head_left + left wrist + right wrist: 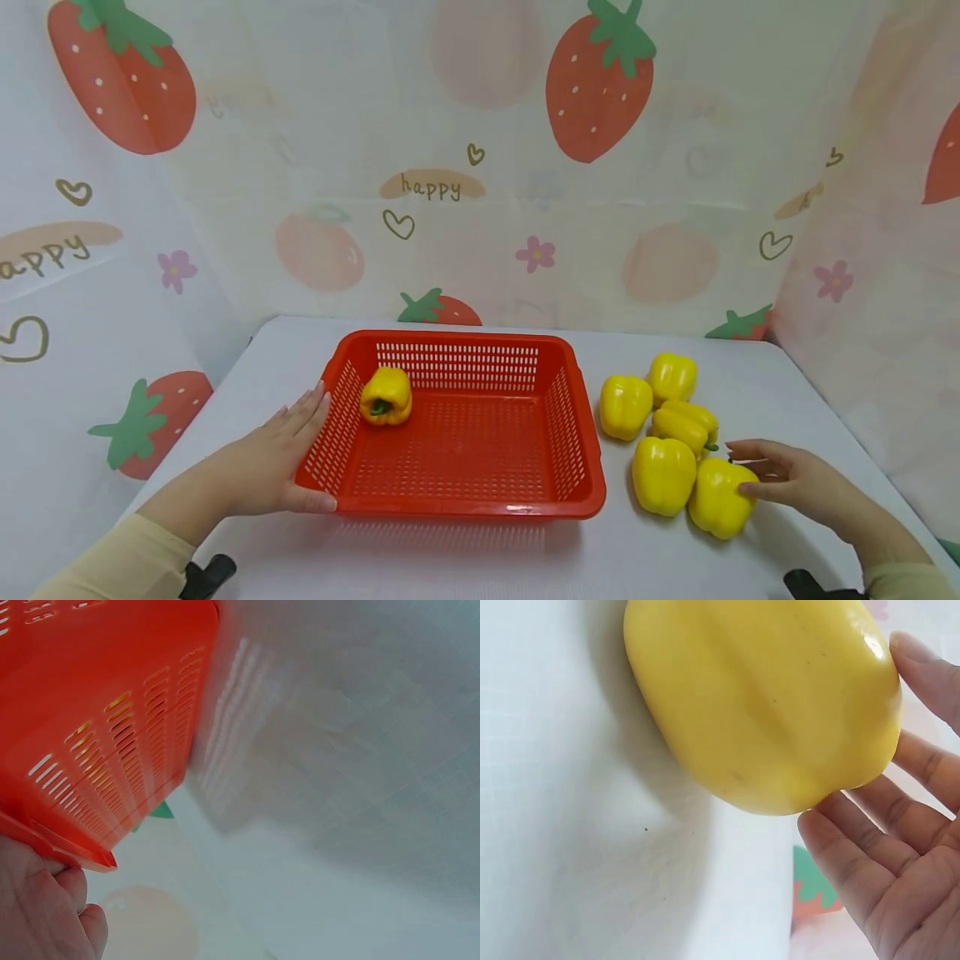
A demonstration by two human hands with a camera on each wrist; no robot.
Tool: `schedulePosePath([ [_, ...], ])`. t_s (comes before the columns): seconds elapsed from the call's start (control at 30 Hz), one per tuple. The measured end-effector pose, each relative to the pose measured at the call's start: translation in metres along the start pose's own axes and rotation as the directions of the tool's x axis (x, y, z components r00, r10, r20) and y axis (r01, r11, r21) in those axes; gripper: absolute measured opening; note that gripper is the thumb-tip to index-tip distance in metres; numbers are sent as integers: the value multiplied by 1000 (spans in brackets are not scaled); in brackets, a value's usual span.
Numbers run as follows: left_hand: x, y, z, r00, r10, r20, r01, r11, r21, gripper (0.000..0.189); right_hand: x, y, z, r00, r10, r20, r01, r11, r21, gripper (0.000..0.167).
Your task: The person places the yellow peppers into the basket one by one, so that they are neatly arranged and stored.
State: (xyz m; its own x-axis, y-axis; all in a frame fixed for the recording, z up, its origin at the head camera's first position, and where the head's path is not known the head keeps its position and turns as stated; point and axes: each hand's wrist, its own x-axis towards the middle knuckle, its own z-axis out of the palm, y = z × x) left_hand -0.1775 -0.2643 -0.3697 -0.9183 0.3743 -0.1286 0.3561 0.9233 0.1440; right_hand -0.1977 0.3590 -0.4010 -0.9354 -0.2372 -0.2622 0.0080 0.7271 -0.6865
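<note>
My left hand [281,454] rests on the left rim of a red plastic basket [465,507], fingers stretched along the side and thumb at the near corner. In the left wrist view, that hand [41,907] shows beside the slotted basket [97,660]. One yellow bell pepper [386,396] lies inside, toward the basket's left. My right hand [806,483] is spread around the right side of another yellow bell pepper [720,498]. The right wrist view has this pepper [765,705] close up, with the thumb and fingers of the hand [900,855] at its edge.
Right of the basket, more yellow bell peppers cluster together: one [663,475] beside the pepper at my hand, one on its side [686,425], and two behind [626,407]. All stand on a white table [420,567]. A strawberry-print curtain [480,250] surrounds the table's back and sides.
</note>
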Motion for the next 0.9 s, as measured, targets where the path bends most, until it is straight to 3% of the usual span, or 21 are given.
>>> schedulePosePath([
  [0.27, 0, -1, 1, 1000, 8, -11, -8, 1000, -1, 125, 0, 1, 1, 997, 65, 36, -66, 998, 12, 69],
  [0.53, -1, 0, 2, 999, 25, -23, -25, 1000, 2, 125, 0, 5, 3, 994, 78, 72, -83, 995, 64, 67],
  [0.9, 0, -2, 3, 999, 25, -20, -25, 1000, 8, 126, -2, 5, 1, 998, 38, 47, -42, 996, 80, 51],
])
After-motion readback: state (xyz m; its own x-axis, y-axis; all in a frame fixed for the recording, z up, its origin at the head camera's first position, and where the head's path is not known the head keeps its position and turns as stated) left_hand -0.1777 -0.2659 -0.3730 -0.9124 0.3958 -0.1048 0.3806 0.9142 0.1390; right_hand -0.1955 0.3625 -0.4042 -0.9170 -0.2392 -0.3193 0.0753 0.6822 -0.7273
